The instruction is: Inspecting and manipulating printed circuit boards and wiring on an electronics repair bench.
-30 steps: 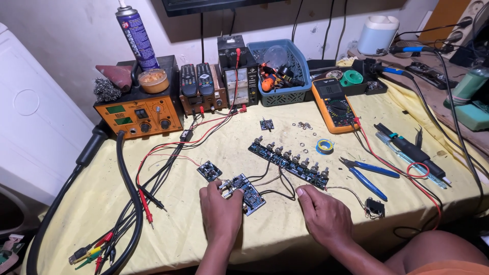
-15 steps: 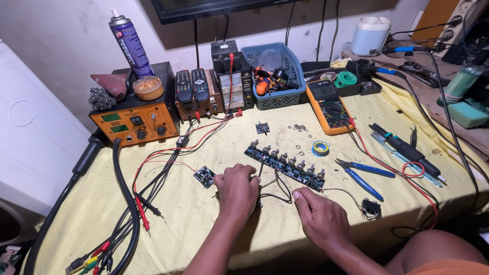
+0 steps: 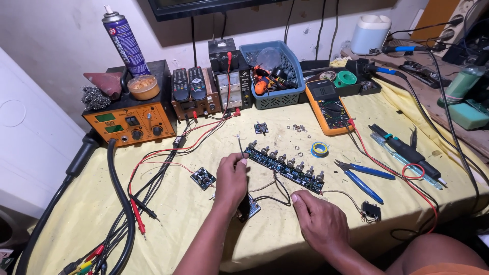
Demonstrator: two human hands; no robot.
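Head view looks down on a yellow-covered desk (image 3: 168, 224), with an orange bench unit (image 3: 130, 122) at the back. Mid-desk lies a long circuit board (image 3: 284, 166) with a row of knobs. Left hand (image 3: 232, 178) pinches a thin wire (image 3: 240, 145) at that board's left end; right hand (image 3: 320, 221) rests flat, grasping nothing. Judging by this, wiring is under way; steady, fine routing comes next.

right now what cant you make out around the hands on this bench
Head view only:
- Small circuit board: mostly hidden under the left hand.
- Thin wire: its lower end vanishes into the left hand's fingers; the grip is unclear.
- Right hand: palm down on the yellow cloth; anything beneath it is hidden.
- Long board with knobs: parts too small to tell.
- Cable bundle: cut off by the bottom edge.
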